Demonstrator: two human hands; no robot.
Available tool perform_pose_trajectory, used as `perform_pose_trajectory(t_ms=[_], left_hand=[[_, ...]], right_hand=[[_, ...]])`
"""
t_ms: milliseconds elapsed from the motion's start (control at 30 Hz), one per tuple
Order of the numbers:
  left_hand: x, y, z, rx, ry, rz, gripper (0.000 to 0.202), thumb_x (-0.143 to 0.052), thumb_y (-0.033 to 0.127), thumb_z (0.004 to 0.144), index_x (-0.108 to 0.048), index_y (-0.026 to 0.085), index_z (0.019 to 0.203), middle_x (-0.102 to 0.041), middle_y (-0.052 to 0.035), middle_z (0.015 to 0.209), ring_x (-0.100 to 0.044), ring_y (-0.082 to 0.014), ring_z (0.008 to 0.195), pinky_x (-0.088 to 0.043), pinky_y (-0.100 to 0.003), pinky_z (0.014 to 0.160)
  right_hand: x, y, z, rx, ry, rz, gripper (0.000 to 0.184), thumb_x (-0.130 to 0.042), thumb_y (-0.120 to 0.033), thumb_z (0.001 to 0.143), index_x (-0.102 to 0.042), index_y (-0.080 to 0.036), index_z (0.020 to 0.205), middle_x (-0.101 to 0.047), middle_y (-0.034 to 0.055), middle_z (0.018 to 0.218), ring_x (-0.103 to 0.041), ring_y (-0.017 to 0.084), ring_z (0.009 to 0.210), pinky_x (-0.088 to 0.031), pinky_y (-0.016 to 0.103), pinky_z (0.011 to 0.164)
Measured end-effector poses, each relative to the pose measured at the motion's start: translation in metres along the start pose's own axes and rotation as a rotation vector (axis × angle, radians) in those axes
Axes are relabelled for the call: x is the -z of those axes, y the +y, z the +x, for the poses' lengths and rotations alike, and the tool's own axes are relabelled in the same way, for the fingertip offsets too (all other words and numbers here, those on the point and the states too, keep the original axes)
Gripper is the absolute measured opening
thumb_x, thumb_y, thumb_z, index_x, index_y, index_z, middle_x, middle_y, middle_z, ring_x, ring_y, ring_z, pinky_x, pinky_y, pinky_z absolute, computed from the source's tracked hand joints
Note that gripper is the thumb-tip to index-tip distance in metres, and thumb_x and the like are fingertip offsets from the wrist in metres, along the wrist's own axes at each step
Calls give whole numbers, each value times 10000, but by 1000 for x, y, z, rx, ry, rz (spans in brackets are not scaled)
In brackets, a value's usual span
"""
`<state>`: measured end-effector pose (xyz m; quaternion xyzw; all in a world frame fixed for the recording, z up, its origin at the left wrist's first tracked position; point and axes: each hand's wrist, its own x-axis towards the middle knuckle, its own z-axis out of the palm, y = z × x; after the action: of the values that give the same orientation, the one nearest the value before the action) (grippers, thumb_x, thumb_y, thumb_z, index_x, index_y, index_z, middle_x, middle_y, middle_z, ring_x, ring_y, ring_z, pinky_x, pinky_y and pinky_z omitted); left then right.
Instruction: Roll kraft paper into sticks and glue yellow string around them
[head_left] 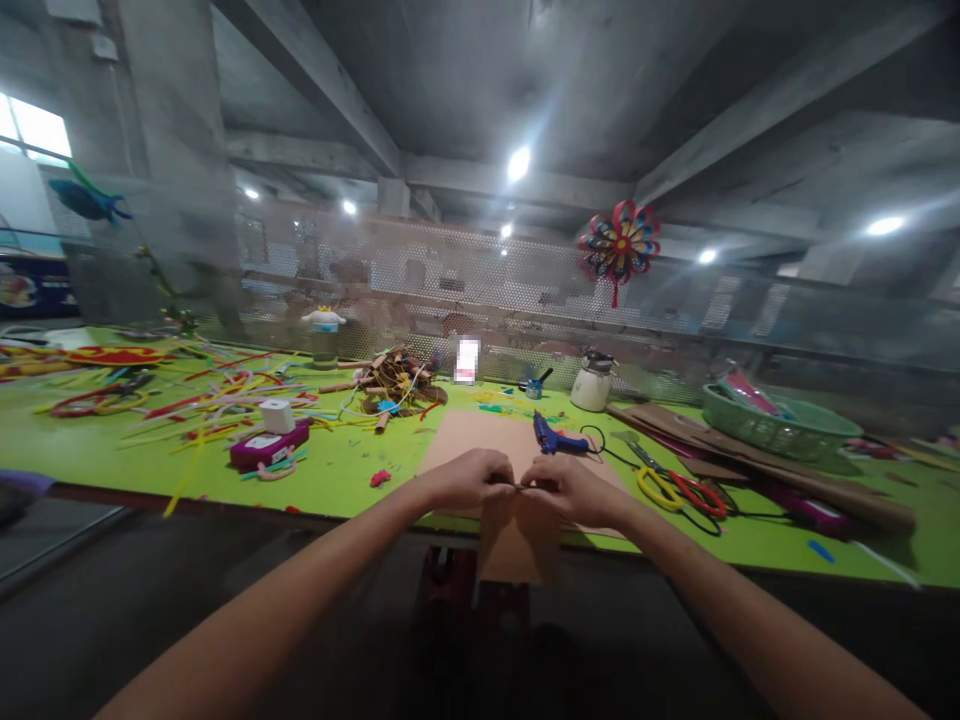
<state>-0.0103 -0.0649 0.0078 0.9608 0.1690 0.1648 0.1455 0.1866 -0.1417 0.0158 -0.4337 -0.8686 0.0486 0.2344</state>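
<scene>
Close together at the front edge of the table, my left hand (pixel 480 478) and my right hand (pixel 566 487) both pinch the top edge of a brown cardboard piece (pixel 519 548). It hangs down past the table edge in front of me. The fingertips nearly meet, and what lies exactly between them is too small to make out. Beneath my hands lies a flat tan sheet (pixel 472 432). A blue glue gun (pixel 551 437) rests on that sheet just beyond my right hand, its dark cord running to the right.
Scissors with yellow and red handles (pixel 679 490) lie right of the sheet. Farther right are cardboard strips (pixel 720 450) and a green basket (pixel 780 425). A bundle of brown sticks (pixel 397 385), a purple box (pixel 268 445) and scattered colourful strips (pixel 225 400) occupy the left. A white jar (pixel 592 385) stands behind.
</scene>
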Motion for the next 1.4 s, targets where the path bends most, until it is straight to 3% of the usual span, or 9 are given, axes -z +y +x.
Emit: perform_pose_trajectory(t_ms=[300,467,600,767,1100,1233,1333,1400], left_hand=[[14,12,-8,-1,-31,-139,357,-440,386,854,-666,126,945,-661,-43,806,-534,-120,686,-354,-181,602],[15,13,-18,6,36,16,317,-444,337,849,-667,112,860,-639,-39,665,-489,-94,559,-307,-180,527],[15,7,-25,35,70,78,272,-438,306,847,-639,127,807,-619,-34,641,-469,-91,538,-286,-182,504],[20,-5,-29,80,-37,-106,348,-397,397,868,-608,137,773,-603,-12,628,-475,-83,527,-309,-172,502],[14,-23,-24,161,-27,-292,401,-406,483,834,-535,131,693,-490,19,582,-420,-74,519,-319,-179,503],[17,-19,-26,140,-43,-469,404,-443,506,813,-525,129,694,-462,22,588,-404,-78,542,-322,-193,534],[18,-11,-26,125,-53,-642,393,-498,505,789,-543,123,704,-451,19,621,-401,-83,589,-328,-202,574],[14,-6,-25,136,-70,-780,381,-539,500,767,-562,123,723,-446,19,636,-393,-84,600,-333,-209,589]], right_hand=[[6,-10,-2,53,83,9,171,-526,-171,811,-695,-152,826,-608,35,673,-532,111,606,-337,199,544],[3,-11,2,74,58,-84,179,-510,-152,814,-685,-166,847,-622,31,692,-536,113,625,-328,200,558],[-7,-7,5,-5,58,-250,148,-517,-194,815,-660,-159,794,-650,40,691,-543,126,619,-288,213,544],[-15,-4,6,-19,16,-375,302,-432,-298,878,-604,-145,683,-617,50,600,-513,119,535,-224,231,502],[-6,11,1,-105,-19,76,369,-438,-392,867,-637,-134,694,-617,27,627,-509,116,553,-314,213,517],[-3,21,-7,-231,55,286,467,-410,-470,861,-627,-114,651,-559,15,576,-473,108,527,-342,223,505],[1,16,-12,-195,85,539,395,-515,-470,805,-636,-123,949,-611,57,813,-558,156,738,-431,250,643],[6,5,-12,-94,19,667,507,-589,-451,761,-537,-168,1178,-590,77,986,-552,189,903,-444,287,759]])
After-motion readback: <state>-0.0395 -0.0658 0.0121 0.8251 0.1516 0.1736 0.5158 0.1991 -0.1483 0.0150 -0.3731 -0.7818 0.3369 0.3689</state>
